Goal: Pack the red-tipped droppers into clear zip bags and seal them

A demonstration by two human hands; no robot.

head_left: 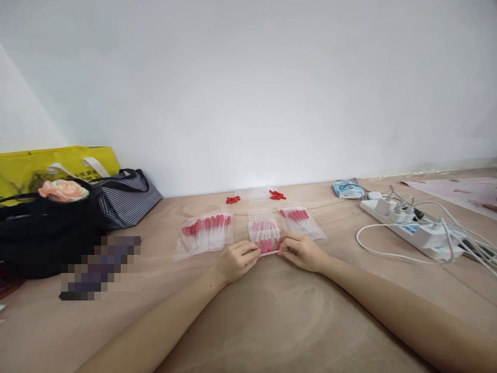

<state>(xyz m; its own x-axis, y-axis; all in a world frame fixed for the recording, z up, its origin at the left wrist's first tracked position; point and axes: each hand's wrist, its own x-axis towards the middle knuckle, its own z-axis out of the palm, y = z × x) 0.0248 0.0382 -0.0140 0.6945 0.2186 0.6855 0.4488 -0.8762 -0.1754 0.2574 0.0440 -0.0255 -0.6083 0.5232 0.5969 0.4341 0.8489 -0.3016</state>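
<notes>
A clear plastic bag (264, 226) with red-tipped white sticks in it lies at the middle of the table. My left hand (237, 260) is closed on its near left corner, and my right hand (302, 252) pinches the near right corner. Left of it lies a wider clear bag (207, 230) of red-tipped sticks; to the right is another such bag (302, 221). Farther back, by the wall, a clear bag of white sticks (258, 195) sits between two small piles of red pieces, one on the left (233, 199) and one on the right (277, 195).
At the left stand a yellow bag (93, 155), a striped bag (132, 199) and a black bag (50, 233), with a pixelated object (101, 268) nearby. On the right are a white power strip (407, 228) with cables, a blue packet (348, 190) and a pink sheet (454, 191).
</notes>
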